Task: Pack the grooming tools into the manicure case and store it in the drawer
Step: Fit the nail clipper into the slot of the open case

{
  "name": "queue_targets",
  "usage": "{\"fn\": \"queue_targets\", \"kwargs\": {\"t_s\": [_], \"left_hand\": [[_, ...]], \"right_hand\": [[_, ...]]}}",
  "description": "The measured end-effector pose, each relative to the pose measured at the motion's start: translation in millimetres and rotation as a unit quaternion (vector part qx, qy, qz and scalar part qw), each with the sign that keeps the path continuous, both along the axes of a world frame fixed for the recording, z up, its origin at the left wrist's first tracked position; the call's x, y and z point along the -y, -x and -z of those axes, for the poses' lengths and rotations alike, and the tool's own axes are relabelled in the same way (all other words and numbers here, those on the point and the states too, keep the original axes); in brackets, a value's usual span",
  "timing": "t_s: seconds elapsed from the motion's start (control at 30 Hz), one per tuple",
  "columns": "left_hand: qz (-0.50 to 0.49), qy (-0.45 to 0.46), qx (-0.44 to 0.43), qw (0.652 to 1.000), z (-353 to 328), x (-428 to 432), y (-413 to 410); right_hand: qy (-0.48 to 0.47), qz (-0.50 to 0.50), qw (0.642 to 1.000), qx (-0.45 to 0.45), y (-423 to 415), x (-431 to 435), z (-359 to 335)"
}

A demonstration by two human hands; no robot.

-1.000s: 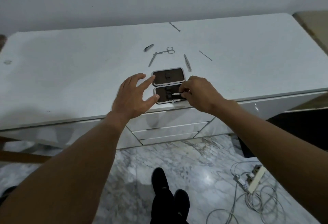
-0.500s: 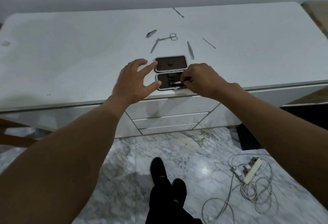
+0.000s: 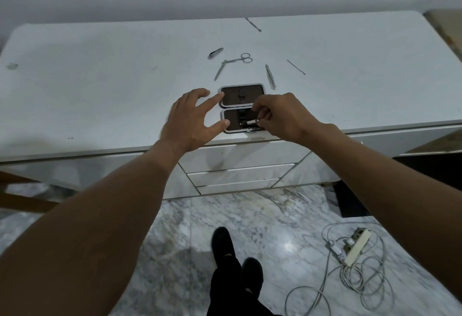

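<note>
Right hand [image 3: 280, 115]: pinches a small metal tool [image 3: 250, 123] at the near half of the manicure case [image 3: 241, 110], seemingly seating it.
Left hand [image 3: 192, 120]: open, fingers spread, thumb and forefinger steadying the case's left edge.
Case: lies open near the front edge of the white dresser top [image 3: 100, 85]; far half looks empty.
Unpacked: nail clipper [image 3: 215, 53], scissors [image 3: 240, 59], file [image 3: 219, 71], tweezers [image 3: 270, 77], two thin picks [image 3: 296, 67], [image 3: 253, 24].
Progress: early, probably first tool.
Drawers [image 3: 237, 174]: shut.
</note>
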State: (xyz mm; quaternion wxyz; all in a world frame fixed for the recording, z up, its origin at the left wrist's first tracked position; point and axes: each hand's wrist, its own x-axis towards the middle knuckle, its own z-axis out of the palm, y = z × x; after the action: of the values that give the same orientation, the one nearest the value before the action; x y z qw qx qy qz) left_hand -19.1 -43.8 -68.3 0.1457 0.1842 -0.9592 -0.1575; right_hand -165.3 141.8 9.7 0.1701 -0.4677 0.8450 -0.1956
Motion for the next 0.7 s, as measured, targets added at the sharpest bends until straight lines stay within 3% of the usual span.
{"fn": "queue_targets", "kwargs": {"t_s": [0.7], "left_hand": [[-0.002,0.000,0.003,1.000,-0.8,0.1,-0.9]], "right_hand": [[0.018,-0.007,0.999,0.048,-3.5,10.4,2.2]]}}
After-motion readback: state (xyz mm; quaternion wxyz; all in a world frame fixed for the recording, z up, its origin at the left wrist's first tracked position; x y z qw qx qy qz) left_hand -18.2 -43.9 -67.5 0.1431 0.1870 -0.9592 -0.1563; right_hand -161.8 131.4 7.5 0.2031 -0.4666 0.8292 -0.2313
